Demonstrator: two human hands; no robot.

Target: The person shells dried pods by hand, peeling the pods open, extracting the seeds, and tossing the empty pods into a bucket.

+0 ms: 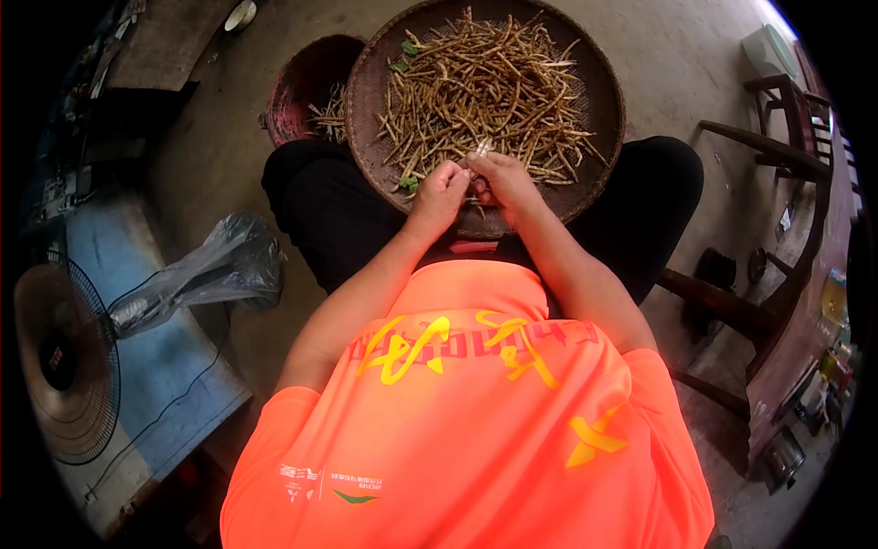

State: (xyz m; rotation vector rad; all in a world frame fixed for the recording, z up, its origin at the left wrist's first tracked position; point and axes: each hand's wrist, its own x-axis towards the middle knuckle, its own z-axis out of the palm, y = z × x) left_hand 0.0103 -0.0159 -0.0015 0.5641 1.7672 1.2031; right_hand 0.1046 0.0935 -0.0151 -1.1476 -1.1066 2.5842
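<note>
Centrally, both hands meet over the near part of a round woven tray (pixel 358 101), which rests across the seated person's dark-clad legs (pixel 660 197). Dry, tan bean pods (pixel 489 82) lie heaped within it, thickest towards the middle and far side, with a few green leaves (pixel 408 184) near the left rim. The right hand (pixel 506 186) appears closed in a narrow pinch, a pale pod (pixel 484 146) projecting beyond its thumb and forefinger. The left hand (pixel 443 189) sits just beside it, fingers curled and tips drawn together; whether it also grips part of the pod cannot be told, since the knuckles conceal the contact. To the left of the tray, and partly behind its rim, stands a reddish bucket (pixel 291 87) with more pods or husks (pixel 330 116) inside.

For sound handling, the pod is best held lightly near its ends, the thumbs bearing along the seam rather than across it, as a brittle wall probably snaps under a hard squeeze. Working low over the tray lets any loose fragments fall inside it. The near rim deserves attention: with the tray borne on the legs, heavy pressure from the wrists could tip it.
</note>
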